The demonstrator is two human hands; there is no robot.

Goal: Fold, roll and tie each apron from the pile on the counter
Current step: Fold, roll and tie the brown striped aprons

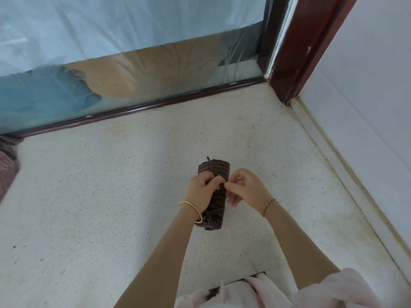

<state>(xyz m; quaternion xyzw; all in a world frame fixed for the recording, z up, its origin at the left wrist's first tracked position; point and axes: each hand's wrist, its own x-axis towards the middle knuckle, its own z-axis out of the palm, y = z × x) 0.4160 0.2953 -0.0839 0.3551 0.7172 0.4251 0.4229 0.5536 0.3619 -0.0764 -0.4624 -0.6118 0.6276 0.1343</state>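
1. Grip: the apron's tie string point(211, 168) is pinched between thumb and fingertips of the left hand point(203, 187), just above the middle of the roll. The right hand point(245, 187) is closed in a narrow pinch at the same spot, fingertips almost touching the left's; what it pinches is too small to be made out, probably the other string end.

2. Task's thing: a rolled apron point(214, 194), dark brown with thin pale stripes, lies on the speckled counter point(111, 196), long axis pointing away from the person. String is seen crossed over its near end; one free end sticks up past the far end.

3. Handling, as judged: soft, light cloth, not fragile. The roll is expected to loosen if tension on the string is dropped. The string is thin and likely slippery, so a fingertip pinch close to the knot is advised, with the roll kept pressed to the counter.

4. Surroundings: a gold bangle point(191, 211) is worn on the left wrist, a twisted bracelet point(268, 206) on the right. More striped cloth point(7, 165), possibly the pile, is glimpsed at the left edge, well apart.
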